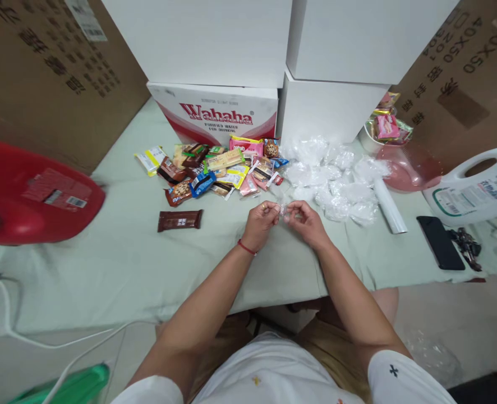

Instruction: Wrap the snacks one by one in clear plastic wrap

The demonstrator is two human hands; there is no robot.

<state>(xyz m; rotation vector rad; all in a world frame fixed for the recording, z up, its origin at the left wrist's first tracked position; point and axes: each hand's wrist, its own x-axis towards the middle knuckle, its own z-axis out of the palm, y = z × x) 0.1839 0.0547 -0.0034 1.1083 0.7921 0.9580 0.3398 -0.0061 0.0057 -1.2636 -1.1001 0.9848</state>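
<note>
My left hand and my right hand meet over the cloth with fingers pinched. Between them they grip a small, crumpled clear plastic bag; its exact shape is hard to make out. Just beyond and to the right lies a heap of clear plastic bags. Wrapped snacks in brown, yellow, blue, pink and green packets are piled behind my left hand. Apart from that pile, a brown wrapped snack bar rests flat on the cloth to the left.
Behind stand a Wahaha carton and white boxes. On the right are a white roll, a bowl of snacks, a pink transparent container, a white jug, a phone and keys. A red jug occupies the left.
</note>
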